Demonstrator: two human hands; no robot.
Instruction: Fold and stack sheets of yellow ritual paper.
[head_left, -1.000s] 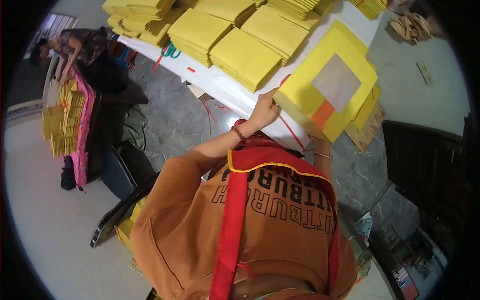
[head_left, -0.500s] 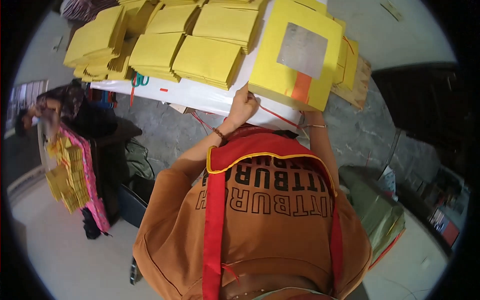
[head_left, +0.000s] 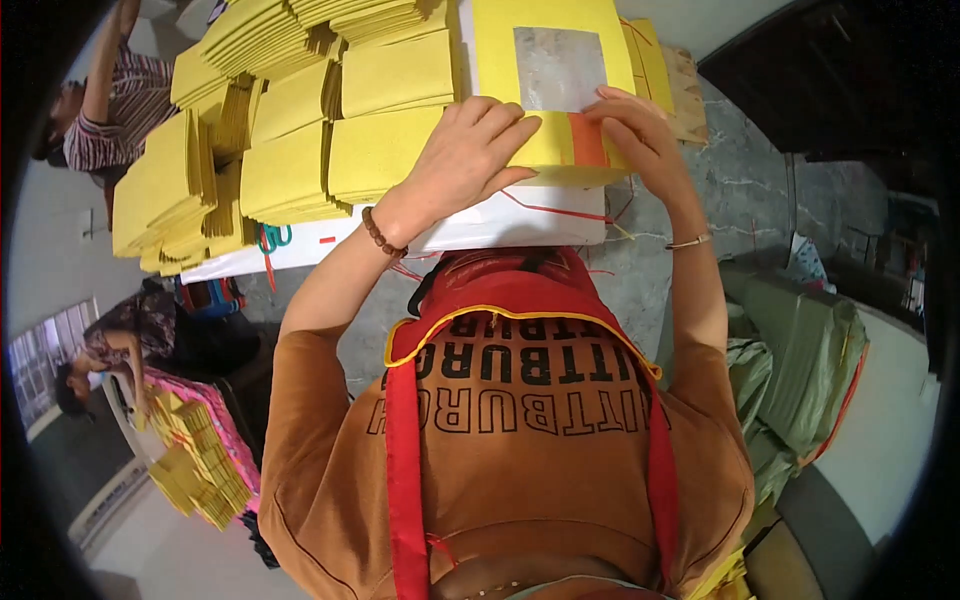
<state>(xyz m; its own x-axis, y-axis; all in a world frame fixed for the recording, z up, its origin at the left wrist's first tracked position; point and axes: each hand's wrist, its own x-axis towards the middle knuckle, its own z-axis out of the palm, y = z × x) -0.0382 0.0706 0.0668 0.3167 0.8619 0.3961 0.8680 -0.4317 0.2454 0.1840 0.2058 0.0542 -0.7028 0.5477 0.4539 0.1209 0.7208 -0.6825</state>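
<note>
A thick yellow paper stack (head_left: 490, 50) lies near the table's right end, with a silver-grey square (head_left: 560, 70) on top and an orange strip (head_left: 588, 140) down its near side. My left hand (head_left: 470, 150) lies over its near left corner, fingers bent and apart, thumb along the near side. My right hand (head_left: 645, 145) rests at the near right corner beside the orange strip, its fingers spread and reaching onto the top. Both hands touch the stack without being closed around it. A thin red string (head_left: 570, 212) trails beneath its near side.
Several piles of folded yellow paper (head_left: 395, 75) cover the white tabletop's left part. Green-handled scissors (head_left: 273, 238) lie at the near edge. A wooden board (head_left: 686, 100) juts out at right. Green sacks (head_left: 790, 350) stand right of me. Two people (head_left: 120, 110) are at left.
Both hands have risen from the stack's near lower edge to its top corners. My left hand no longer pinches at the red string, and the view has shifted.
</note>
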